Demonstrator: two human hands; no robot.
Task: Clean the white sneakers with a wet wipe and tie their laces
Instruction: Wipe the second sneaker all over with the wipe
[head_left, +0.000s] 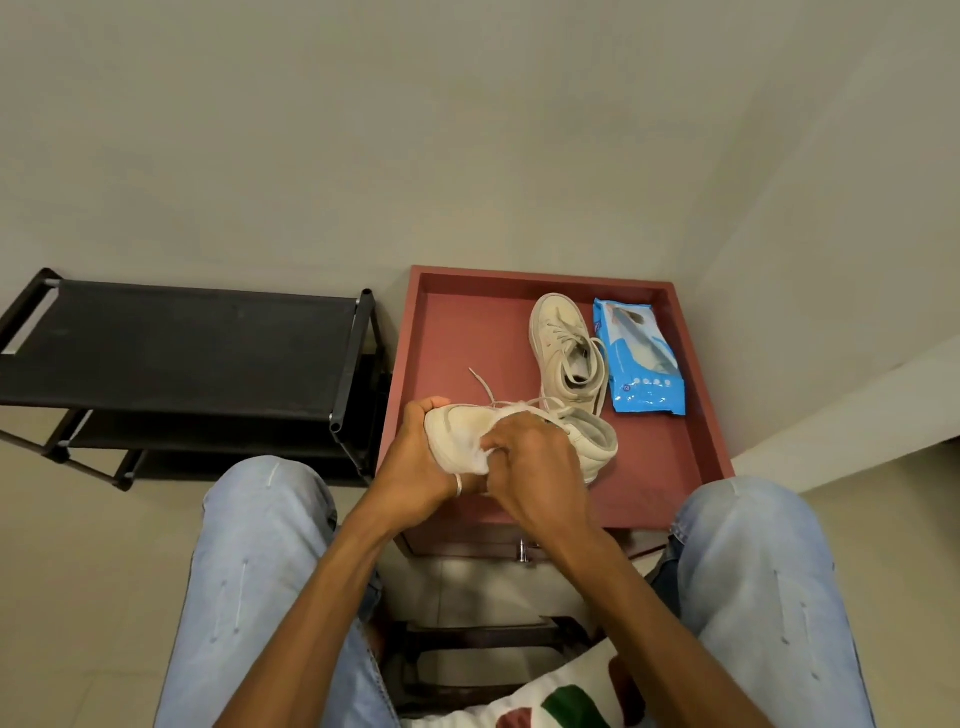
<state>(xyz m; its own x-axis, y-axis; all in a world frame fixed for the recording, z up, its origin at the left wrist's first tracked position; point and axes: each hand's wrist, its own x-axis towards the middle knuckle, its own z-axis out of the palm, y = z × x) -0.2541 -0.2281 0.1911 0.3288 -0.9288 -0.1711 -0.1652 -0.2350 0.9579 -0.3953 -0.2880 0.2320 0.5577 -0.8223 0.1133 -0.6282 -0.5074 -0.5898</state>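
Left hand (415, 467) clasps the rounded toe of a cream sneaker (587, 441), tipped on its side over a red table (665, 467). Right hand (530, 457) pinches a crumpled white wipe (467, 454) against its upper. Laces (483, 384) trail loose.

Far left: black rack (182, 343), fabric shelf, tube frame.

On the rimmed tabletop: second sneaker (563, 348), sole down. Just beside it: glossy blue pack (641, 358), lying flat.

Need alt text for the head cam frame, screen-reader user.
A person's left hand grips the toe of a white sneaker at a red rimmed table; the right hand holds a wet wipe against it. The second sneaker and a blue wipes pack lie behind.
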